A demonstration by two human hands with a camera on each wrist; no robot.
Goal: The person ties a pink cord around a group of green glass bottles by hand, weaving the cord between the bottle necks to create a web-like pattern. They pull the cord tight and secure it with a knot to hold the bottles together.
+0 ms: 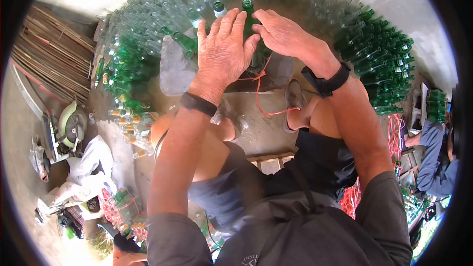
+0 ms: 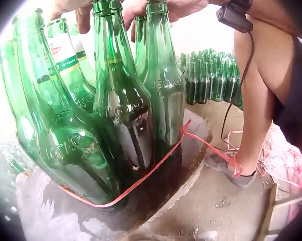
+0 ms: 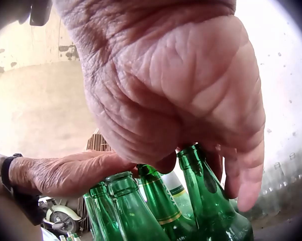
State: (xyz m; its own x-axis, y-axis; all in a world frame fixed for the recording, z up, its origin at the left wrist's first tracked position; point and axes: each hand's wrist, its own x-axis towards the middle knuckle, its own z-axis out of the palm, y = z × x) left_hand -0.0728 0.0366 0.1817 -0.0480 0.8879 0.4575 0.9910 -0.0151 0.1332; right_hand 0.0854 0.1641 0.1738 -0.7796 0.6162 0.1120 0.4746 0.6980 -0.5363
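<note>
Several green glass bottles stand close together on a grey slab in front of the person. A pink plastic strap runs around the lower part of the bunch, and its loose end trails toward the right foot. Over the left side of the bottle tops lies the left hand, fingers extended and spread. The right hand arches over the right side, its fingers hanging down beside a bottle neck in the right wrist view. Both hands rest close against the necks; the bunch is partly hidden beneath them.
Rows of clear bottles curve along the wall behind the slab. More green bottles stand at the right and left. A shoe is beside the slab, and bundled sticks lie at far left.
</note>
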